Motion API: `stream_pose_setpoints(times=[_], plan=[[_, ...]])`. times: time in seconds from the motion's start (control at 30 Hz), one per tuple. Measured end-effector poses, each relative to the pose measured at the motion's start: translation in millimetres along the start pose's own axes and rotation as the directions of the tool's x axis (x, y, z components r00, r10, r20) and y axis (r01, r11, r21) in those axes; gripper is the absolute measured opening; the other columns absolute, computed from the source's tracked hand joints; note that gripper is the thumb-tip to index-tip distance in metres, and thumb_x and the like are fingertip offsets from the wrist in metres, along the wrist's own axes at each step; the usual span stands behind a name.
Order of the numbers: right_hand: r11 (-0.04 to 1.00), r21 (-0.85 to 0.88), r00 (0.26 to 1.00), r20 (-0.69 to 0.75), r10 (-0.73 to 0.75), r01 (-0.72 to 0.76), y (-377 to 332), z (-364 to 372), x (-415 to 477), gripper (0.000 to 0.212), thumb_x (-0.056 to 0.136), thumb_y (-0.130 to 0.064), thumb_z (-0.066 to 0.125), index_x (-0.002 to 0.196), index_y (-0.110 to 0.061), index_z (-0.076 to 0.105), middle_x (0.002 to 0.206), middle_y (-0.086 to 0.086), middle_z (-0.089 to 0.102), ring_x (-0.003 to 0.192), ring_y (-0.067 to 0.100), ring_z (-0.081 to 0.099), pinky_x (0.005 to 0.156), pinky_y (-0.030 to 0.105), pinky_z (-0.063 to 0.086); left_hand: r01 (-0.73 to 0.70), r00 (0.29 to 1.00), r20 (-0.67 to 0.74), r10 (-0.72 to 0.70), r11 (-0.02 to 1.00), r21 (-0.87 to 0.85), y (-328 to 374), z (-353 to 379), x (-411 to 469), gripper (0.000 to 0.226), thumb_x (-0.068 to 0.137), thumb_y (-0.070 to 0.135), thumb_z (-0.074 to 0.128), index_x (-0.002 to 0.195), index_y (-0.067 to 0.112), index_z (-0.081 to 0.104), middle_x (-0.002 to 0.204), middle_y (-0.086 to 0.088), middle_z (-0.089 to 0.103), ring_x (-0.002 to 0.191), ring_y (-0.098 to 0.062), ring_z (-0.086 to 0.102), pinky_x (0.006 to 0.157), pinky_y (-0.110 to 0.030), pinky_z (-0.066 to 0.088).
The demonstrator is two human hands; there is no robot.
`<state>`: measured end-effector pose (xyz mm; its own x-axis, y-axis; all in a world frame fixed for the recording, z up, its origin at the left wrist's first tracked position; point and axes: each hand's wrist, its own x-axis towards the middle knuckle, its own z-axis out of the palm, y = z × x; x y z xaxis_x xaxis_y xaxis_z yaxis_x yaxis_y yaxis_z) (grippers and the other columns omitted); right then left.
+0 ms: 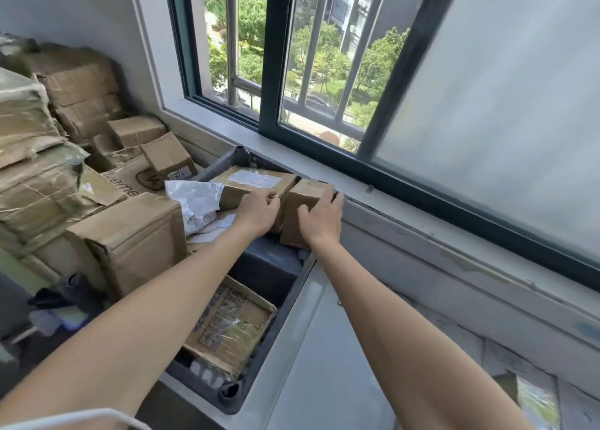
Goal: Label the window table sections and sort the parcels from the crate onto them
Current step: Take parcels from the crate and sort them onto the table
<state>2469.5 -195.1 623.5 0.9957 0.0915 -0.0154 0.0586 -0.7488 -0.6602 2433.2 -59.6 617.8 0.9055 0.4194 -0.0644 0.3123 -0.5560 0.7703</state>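
- The right hand (321, 217) grasps a small brown parcel (303, 196) at the far end of the dark crate (279, 325), below the window sill.
- The left hand (259, 212) curls over the near corner of the labelled parcel (250, 183), which touches the small one.
- The grey counter (324, 348) lies right of the crate, with stacked cardboard boxes (39, 176) to the left.

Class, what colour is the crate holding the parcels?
The crate is dark grey; the head view shows it best.
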Motion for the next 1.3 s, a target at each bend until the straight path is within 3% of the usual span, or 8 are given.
stream_pose_setpoints(times=[0.23,0.47,0.63,0.7,0.93,1.03,1.17,1.3], plan=[[0.940,0.267,0.977,0.095,0.191,-0.210,6,-6,4,0.040,0.096,-0.022,0.048,0.133,-0.008,0.049,0.127,0.013,0.060,0.107,0.029,0.056,0.082,0.032,0.041,-0.025,0.981,-0.193,0.032,0.999,0.041,7,18,3,0.035,0.095,0.020,0.045,0.123,0.015,0.066,0.123,-0.009,0.066,0.112,-0.028,0.058,0.086,-0.034,0.045],[0.947,0.251,0.978,0.114,0.177,-0.200,11,-9,-1,0.043,0.092,-0.016,0.050,0.135,-0.014,0.057,0.125,0.007,0.065,0.111,0.027,0.061,0.092,0.035,0.051,0.031,0.999,0.013,-0.031,0.999,-0.027,28,26,13,0.048,0.096,0.016,0.043,0.145,0.017,0.047,0.146,-0.005,0.051,0.133,-0.027,0.046,0.106,-0.036,0.036],[0.829,0.493,0.957,0.026,0.289,-0.264,11,-13,-6,0.016,0.094,-0.027,0.054,0.088,-0.017,0.064,0.084,-0.001,0.059,0.069,0.012,0.051,0.064,0.027,0.037,0.159,0.987,0.063,-0.148,0.955,-0.250,35,20,13,0.038,0.095,0.040,0.049,0.121,0.016,0.064,0.127,-0.007,0.061,0.116,-0.027,0.053,0.087,-0.032,0.039],[0.789,0.570,0.953,-0.033,0.301,-0.229,9,-16,-13,0.026,0.094,-0.032,0.053,0.071,-0.020,0.056,0.075,-0.004,0.056,0.063,0.010,0.047,0.057,0.028,0.035,0.197,0.980,0.085,-0.181,0.948,-0.252,38,15,11,0.064,0.090,0.062,0.048,0.129,0.013,0.061,0.135,-0.008,0.057,0.117,-0.027,0.051,0.086,-0.030,0.034],[0.849,0.466,0.960,-0.234,-0.152,0.248,-22,-34,-42,0.022,0.097,-0.021,0.058,0.112,-0.012,0.071,0.116,0.000,0.067,0.105,0.008,0.058,0.085,0.006,0.040,0.191,0.976,0.150,-0.155,0.946,-0.262,65,-26,0,0.119,0.062,0.085,0.063,0.150,0.014,0.027,0.139,-0.005,0.047,0.120,-0.027,0.050,0.085,-0.039,0.048],[0.836,0.434,0.940,-0.218,-0.263,0.335,-37,-47,-47,0.024,0.097,-0.018,0.057,0.116,-0.010,0.071,0.119,0.000,0.068,0.111,0.012,0.059,0.097,0.021,0.046,0.213,0.974,0.165,-0.153,0.861,-0.461,63,-40,-9,0.108,0.064,0.072,0.073,0.149,0.022,0.030,0.133,-0.002,0.049,0.111,-0.024,0.055,0.082,-0.050,0.058],[0.848,0.432,0.947,-0.228,-0.226,0.307,-26,-68,-54,0.025,0.096,-0.015,0.058,0.119,-0.011,0.067,0.119,0.001,0.068,0.112,0.015,0.061,0.101,0.031,0.048,0.208,0.978,0.122,-0.168,0.768,-0.606,57,-36,-22,0.070,0.075,0.053,0.072,0.134,0.025,0.048,0.124,-0.007,0.058,0.105,-0.026,0.062,0.076,-0.048,0.060],[0.826,0.561,0.953,-0.274,0.132,0.047,13,-97,-51,0.045,0.092,-0.025,0.065,0.134,-0.015,0.053,0.133,0.003,0.054,0.122,0.018,0.051,0.106,0.037,0.044,0.186,0.976,0.207,-0.070,0.760,-0.622,73,-21,-39,0.046,0.070,0.054,0.070,0.107,0.026,0.067,0.108,-0.010,0.071,0.092,-0.025,0.070,0.064,-0.036,0.060]])
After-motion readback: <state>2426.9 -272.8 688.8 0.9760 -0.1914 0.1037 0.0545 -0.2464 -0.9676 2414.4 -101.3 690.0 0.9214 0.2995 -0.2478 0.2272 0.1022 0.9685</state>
